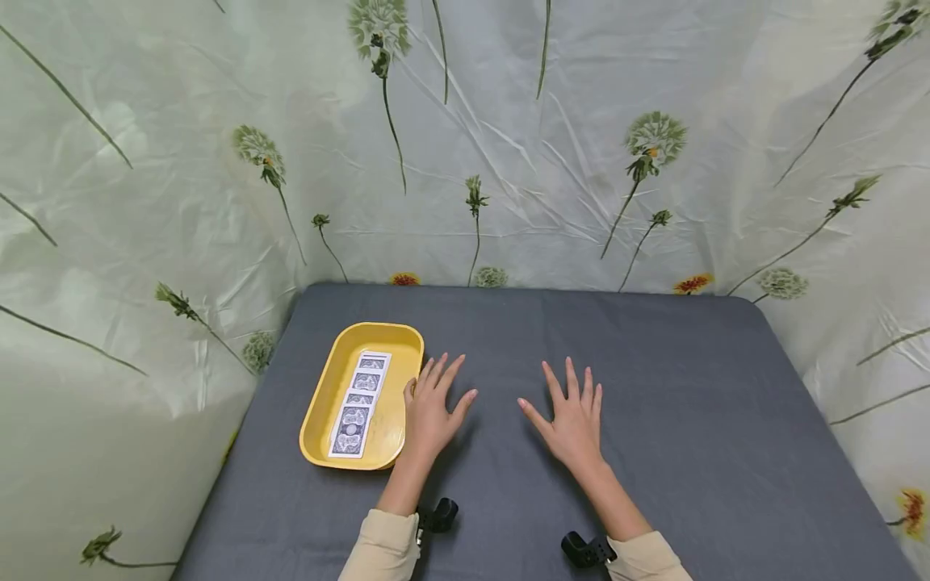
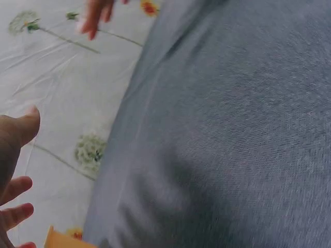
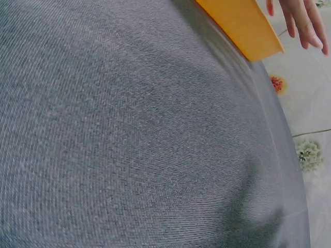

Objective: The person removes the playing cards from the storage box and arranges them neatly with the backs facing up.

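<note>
A yellow tray (image 1: 398, 387) lies on the left part of the table, with several face-down playing cards (image 1: 350, 432) overlapping in a column inside it. My left hand (image 1: 430, 413) hovers beside the tray's right edge, fingers spread and holding nothing; in the head view it covers part of that rim. Over the middle of the table my right hand (image 1: 572, 424) is held up with spread fingers, also holding nothing. In the left wrist view the left hand's thumb and fingertips show at the left edge. The right wrist view catches the tray's outer wall (image 3: 243, 28) and the left hand's fingers.
Dark grey cloth (image 1: 501, 323) covers the table. Behind it and at both sides hangs a pale curtain (image 1: 508, 145) printed with dandelions. Each wrist carries a black camera, the left one (image 1: 439, 515) and the right one (image 1: 584, 550), below beige sleeves.
</note>
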Action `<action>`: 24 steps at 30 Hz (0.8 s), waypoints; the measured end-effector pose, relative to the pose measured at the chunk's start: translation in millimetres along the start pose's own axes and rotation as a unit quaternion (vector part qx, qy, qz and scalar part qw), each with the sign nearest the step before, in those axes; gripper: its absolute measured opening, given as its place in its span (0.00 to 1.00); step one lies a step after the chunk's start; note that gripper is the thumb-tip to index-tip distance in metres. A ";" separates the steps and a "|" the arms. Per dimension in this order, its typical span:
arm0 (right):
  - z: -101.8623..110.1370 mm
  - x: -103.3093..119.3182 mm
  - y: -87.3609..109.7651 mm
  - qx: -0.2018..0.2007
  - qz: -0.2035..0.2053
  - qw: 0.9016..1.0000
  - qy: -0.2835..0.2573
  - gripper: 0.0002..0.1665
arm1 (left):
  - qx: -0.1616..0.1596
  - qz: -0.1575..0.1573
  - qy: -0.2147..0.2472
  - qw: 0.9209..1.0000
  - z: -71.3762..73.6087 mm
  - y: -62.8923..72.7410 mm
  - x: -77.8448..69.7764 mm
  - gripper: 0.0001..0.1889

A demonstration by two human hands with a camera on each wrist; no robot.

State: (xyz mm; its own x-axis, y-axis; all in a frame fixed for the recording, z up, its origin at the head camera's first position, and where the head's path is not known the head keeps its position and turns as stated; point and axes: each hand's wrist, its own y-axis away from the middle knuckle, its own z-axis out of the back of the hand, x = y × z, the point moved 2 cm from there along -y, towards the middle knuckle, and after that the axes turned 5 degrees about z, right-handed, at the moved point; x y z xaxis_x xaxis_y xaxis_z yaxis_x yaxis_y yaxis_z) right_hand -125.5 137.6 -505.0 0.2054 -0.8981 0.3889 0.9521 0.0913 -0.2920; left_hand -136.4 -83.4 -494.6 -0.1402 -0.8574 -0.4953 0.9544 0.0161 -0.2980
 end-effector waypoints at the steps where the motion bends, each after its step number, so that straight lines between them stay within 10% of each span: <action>1: -0.9 0.2 0.2 0.003 0.000 1.000 0.002 0.46 | -0.008 0.002 0.008 1.000 2.0 0.4 2.9 0.30; 10: -2.9 3.7 -0.9 0.010 0.011 1.000 -0.003 0.44 | -0.089 0.048 0.044 0.994 24.5 2.5 37.8 0.26; 24: -15.4 13.3 -5.3 0.011 0.035 0.999 -0.007 0.44 | -0.118 0.163 0.046 0.979 68.4 3.4 90.3 0.22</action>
State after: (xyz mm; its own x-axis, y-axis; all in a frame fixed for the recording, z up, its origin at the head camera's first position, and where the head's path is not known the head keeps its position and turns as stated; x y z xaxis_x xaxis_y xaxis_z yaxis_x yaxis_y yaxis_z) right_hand -131.3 118.5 -511.8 0.2742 -0.8828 0.3813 0.9401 0.1627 -0.2995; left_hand -127.9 -196.0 -484.6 0.1278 -0.7370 -0.6637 0.8669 0.4081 -0.2863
